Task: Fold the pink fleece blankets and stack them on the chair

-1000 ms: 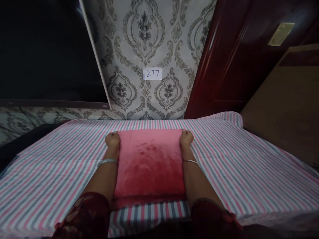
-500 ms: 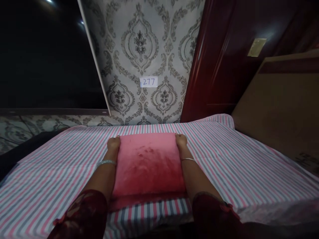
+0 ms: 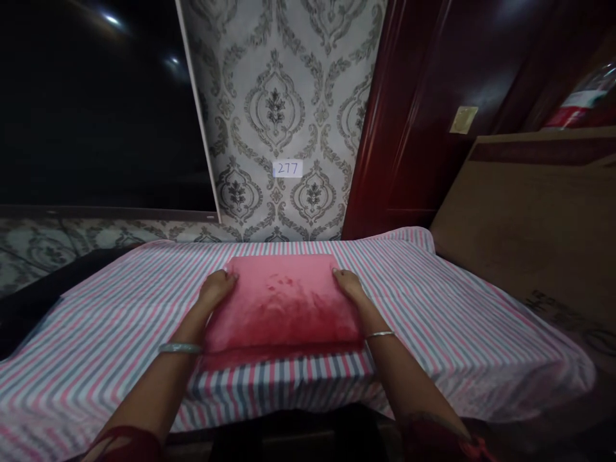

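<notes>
A folded plush cloth (image 3: pixel 289 308), pale pink at the far side and deeper red toward me, lies flat on a striped sheet (image 3: pixel 423 308). Its near edge hangs close to the front edge of the covered surface. My left hand (image 3: pixel 219 287) is closed on the cloth's left side near the far corner, thumb on top. On the opposite side, my right hand (image 3: pixel 348 282) pinches the right edge near its far corner. The fingers under the cloth are partly hidden. A bracelet circles each wrist.
A large dark television screen (image 3: pixel 96 115) stands at the left, in front of patterned wallpaper. A paper label (image 3: pixel 287 168) reading 277 is on the wall. A dark red wooden panel (image 3: pixel 414 128) and a big cardboard box (image 3: pixel 529 224) stand at the right, with a bottle (image 3: pixel 577 106) behind.
Both hands have slid a little toward me along the cloth's sides, and the far corners now show beyond them. The view has tilted, bringing the bottle into sight.
</notes>
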`<state>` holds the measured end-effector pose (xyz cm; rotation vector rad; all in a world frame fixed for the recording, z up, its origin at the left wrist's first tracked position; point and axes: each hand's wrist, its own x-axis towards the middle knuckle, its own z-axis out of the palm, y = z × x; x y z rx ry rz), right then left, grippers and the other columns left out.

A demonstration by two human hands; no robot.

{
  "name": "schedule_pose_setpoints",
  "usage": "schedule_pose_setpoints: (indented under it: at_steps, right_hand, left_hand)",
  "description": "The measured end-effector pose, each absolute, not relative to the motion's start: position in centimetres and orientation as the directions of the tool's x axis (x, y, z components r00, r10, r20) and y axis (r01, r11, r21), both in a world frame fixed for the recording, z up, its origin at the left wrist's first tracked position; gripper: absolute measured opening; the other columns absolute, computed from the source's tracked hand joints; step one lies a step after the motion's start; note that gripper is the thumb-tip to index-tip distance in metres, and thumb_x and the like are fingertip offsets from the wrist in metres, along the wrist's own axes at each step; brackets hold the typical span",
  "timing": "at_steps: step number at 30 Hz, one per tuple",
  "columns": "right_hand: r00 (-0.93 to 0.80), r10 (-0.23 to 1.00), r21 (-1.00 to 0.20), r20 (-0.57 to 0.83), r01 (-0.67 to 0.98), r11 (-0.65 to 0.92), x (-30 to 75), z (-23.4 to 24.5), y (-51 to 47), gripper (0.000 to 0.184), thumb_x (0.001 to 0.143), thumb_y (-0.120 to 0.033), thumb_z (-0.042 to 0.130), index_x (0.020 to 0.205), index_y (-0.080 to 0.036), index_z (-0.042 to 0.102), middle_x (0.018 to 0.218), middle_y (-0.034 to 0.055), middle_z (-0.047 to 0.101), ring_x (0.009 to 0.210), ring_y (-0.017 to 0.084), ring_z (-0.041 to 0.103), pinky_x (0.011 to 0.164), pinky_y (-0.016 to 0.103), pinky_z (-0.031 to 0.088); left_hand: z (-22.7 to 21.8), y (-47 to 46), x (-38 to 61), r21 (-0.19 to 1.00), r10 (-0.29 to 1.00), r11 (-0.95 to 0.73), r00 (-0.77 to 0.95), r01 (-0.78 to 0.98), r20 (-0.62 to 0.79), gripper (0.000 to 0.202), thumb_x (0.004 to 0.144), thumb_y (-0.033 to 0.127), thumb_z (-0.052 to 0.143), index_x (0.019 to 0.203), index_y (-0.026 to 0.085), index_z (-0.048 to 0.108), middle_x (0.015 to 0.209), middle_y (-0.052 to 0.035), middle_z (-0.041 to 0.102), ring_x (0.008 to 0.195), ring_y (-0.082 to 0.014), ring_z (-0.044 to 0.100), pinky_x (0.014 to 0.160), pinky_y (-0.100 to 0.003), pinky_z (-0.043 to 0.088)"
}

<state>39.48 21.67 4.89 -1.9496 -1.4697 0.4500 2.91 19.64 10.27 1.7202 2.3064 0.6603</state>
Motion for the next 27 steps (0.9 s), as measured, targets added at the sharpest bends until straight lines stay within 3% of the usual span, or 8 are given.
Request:
schedule_pose_setpoints:
  at_steps: [4, 7, 13, 16, 22, 27]
  right_hand:
    - [0.360, 0.924, -0.637, 0.126, 0.744, -0.203, 38.5, 3.9, 20.5, 0.032, 0.096, -0.029, 0.050, 0.106, -0.010, 0.073, 0.106, 0.0209, 0.074, 0.099, 0.027, 0.069, 0.078, 0.030, 0.044]
    - [0.398, 0.906, -0.632, 0.143, 0.741, -0.225, 38.6, 2.8, 19.6, 0.035, 0.097, -0.024, 0.043, 0.105, -0.008, 0.073, 0.106, 0.0219, 0.073, 0.101, 0.028, 0.068, 0.079, 0.031, 0.044]
    - [0.408, 0.899, -0.670, 0.162, 0.714, -0.203, 38.9, 2.7, 19.1, 0.034, 0.095, -0.026, 0.044, 0.096, -0.009, 0.074, 0.100, 0.0207, 0.074, 0.096, 0.026, 0.068, 0.075, 0.029, 0.043]
    - [0.377, 0.910, -0.706, 0.174, 0.692, -0.152, 39.5, 3.3, 18.7, 0.028, 0.091, -0.028, 0.050, 0.083, -0.013, 0.072, 0.086, 0.0142, 0.074, 0.085, 0.023, 0.066, 0.069, 0.027, 0.041]
    - [0.286, 0.929, -0.783, 0.235, 0.622, 0.007, 41.0, 2.6, 13.5, 0.032, 0.086, -0.040, 0.051, 0.060, -0.021, 0.052, 0.059, -0.0012, 0.056, 0.061, 0.015, 0.052, 0.057, 0.025, 0.033]
    - [0.289, 0.908, -0.810, 0.302, 0.581, 0.085, 40.4, 0.8, 9.0, 0.040, 0.085, -0.056, 0.045, 0.062, -0.024, 0.042, 0.061, -0.0029, 0.048, 0.064, 0.016, 0.047, 0.061, 0.027, 0.036]
  left_hand:
    - [8.9, 17.7, 4.4, 0.427, 0.912, 0.281, -0.378, 0.859, 0.159, 0.038, 0.094, 0.031, 0.043, 0.118, 0.008, 0.061, 0.113, -0.0258, 0.070, 0.110, -0.0375, 0.066, 0.089, -0.044, 0.047]
    - [7.9, 17.1, 4.3, 0.447, 0.882, 0.355, -0.452, 0.821, 0.131, 0.041, 0.097, 0.028, 0.036, 0.123, 0.004, 0.057, 0.112, -0.0284, 0.069, 0.108, -0.0386, 0.067, 0.087, -0.046, 0.048]
    - [7.9, 17.5, 2.9, 0.491, 0.874, 0.384, -0.480, 0.782, 0.079, 0.038, 0.095, 0.031, 0.040, 0.113, 0.007, 0.065, 0.118, -0.0266, 0.068, 0.112, -0.0353, 0.065, 0.085, -0.040, 0.049]
    - [8.8, 17.2, 2.4, 0.516, 0.898, 0.335, -0.433, 0.789, 0.079, 0.037, 0.093, 0.033, 0.045, 0.109, 0.008, 0.066, 0.115, -0.0238, 0.070, 0.109, -0.0334, 0.066, 0.083, -0.037, 0.049]
    - [8.2, 12.9, 1.0, 0.599, 0.957, 0.179, -0.280, 0.780, 0.078, 0.032, 0.084, 0.043, 0.052, 0.089, 0.015, 0.067, 0.084, -0.0078, 0.072, 0.083, -0.0247, 0.067, 0.066, -0.028, 0.047]
    - [4.8, 7.9, 1.1, 0.728, 0.949, 0.064, -0.268, 0.682, 0.167, 0.042, 0.082, 0.058, 0.051, 0.075, 0.019, 0.064, 0.071, -0.0036, 0.065, 0.079, -0.0238, 0.063, 0.067, -0.030, 0.048]
